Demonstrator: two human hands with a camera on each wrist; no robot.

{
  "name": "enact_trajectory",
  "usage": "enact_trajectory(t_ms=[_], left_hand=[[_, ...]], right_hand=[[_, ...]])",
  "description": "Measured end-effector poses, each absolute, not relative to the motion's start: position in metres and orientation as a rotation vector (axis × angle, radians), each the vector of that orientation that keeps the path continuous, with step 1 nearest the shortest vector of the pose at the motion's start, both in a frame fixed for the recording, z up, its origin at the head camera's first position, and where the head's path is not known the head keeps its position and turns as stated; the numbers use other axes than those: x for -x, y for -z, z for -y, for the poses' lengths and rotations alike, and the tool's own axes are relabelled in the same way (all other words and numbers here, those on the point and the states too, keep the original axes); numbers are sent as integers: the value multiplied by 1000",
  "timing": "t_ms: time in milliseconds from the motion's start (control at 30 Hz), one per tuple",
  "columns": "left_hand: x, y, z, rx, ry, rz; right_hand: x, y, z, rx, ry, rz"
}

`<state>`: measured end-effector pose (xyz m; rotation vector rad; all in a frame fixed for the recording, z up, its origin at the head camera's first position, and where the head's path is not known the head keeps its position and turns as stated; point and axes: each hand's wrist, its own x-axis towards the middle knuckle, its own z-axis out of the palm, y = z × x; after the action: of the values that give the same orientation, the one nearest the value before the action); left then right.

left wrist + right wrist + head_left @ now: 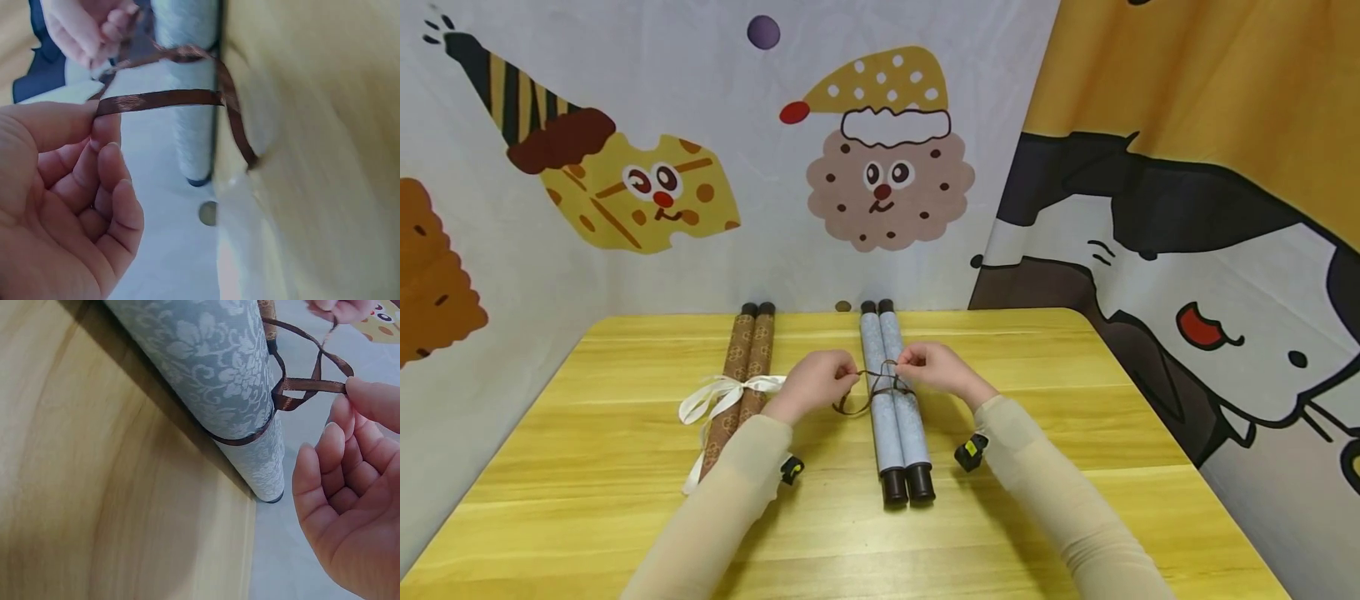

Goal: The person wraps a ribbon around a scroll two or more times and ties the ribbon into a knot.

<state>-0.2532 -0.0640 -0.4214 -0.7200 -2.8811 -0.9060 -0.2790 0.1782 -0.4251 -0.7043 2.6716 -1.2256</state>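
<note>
Two pale blue floral scrolls (892,425) with dark end knobs lie side by side on the table. A brown ribbon (165,99) goes around them, its loops standing above the scrolls. My left hand (822,382) pinches the ribbon between thumb and forefinger, left of the scrolls. On the other side, my right hand (942,369) pinches another part of the ribbon (312,386) between thumb and forefinger. One loose ribbon end hangs toward the table on the left. In the right wrist view, the ribbon band lies against the floral surface.
Two brown patterned scrolls (739,358) tied with a white ribbon (724,388) lie to the left, partly hidden by my left sleeve. The wooden table (625,517) reaches back to a cartoon-printed cloth (760,183). Small black-and-yellow devices (972,452) sit by the wrists.
</note>
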Motion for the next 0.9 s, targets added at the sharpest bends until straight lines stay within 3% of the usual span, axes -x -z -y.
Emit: enact_trajectory(t_ms=[433,667,900], left_hand=[[233,413,49,716,1590,2715],[224,422,34,855,1946,2608],[216,421,21,952,1840,2716]], right_hand=[[283,420,-182,646,1237,-2603],[287,416,-184,664,1158,-2564],[292,411,-184,668,1118,-2536]])
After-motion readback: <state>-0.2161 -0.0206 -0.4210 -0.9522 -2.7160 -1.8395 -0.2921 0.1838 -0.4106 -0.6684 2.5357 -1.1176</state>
